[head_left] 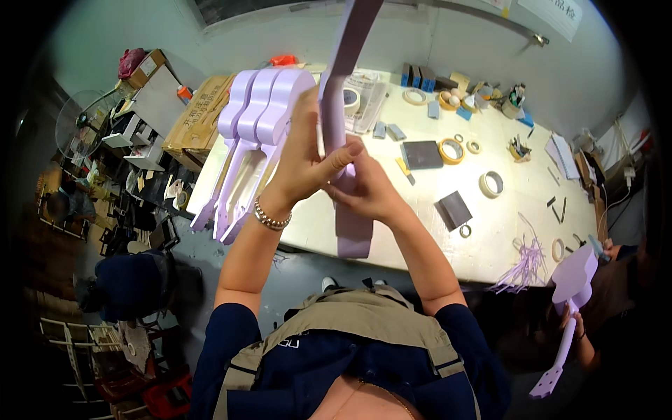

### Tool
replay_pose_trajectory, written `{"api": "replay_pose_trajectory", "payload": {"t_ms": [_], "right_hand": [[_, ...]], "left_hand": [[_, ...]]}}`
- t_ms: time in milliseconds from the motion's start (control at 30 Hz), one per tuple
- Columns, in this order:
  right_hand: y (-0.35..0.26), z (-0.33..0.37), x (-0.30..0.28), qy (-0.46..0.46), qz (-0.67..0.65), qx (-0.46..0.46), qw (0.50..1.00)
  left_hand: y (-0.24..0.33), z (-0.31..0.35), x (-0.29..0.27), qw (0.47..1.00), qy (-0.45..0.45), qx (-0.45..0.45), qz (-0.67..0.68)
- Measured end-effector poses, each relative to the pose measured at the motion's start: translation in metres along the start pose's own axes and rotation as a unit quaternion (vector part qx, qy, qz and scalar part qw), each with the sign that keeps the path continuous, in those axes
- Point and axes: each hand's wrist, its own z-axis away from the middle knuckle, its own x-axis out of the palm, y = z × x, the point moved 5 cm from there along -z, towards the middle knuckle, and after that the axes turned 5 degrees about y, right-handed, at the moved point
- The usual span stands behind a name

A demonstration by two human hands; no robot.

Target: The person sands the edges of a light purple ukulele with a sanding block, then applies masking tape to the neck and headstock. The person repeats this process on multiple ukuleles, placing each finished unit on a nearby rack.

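Head view puts both hands at work right in front of me, on one lilac instrument (pixel 333 126) raised over the near edge of the worktable (pixel 497 224). It lies between the palms, edge toward me, its long axis running steeply away from the wearer's chest: the far end climbs past the hands and out at the top, the near end drops just below them. Which end carries the neck I cannot tell from this angle.

The left hand (pixel 304 157) clasps it from the left, fingers stretched up along the side and thumb laid across the front. The right hand (pixel 371 189) grasps lower down, curled round from the right — so it is the one nearer the lower end, while the left is nearer the upper stretch. The two hands meet or overlap at the left thumb; I cannot separate them there.

Left of the left hand I see a row of lilac instruments (pixel 241 94). Right of the right hand lie dark pads (pixel 422 155), a tape roll (pixel 492 184) and — farther out — lilac strips (pixel 525 262). Beyond those, a co-worker's hand (pixel 575 322) holds another lilac instrument (pixel 575 273).
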Motion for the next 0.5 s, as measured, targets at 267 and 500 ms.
{"api": "replay_pose_trajectory", "payload": {"t_ms": [267, 500], "right_hand": [[0.008, -0.004, 0.019, 0.028, 0.048, 0.033, 0.998], [0.011, -0.007, 0.023, 0.041, 0.074, 0.042, 0.996]], "left_hand": [[0.045, -0.021, -0.053, 0.988, 0.123, 0.073, -0.056], [0.051, -0.024, -0.060, 0.992, 0.110, -0.037, -0.039]]}}
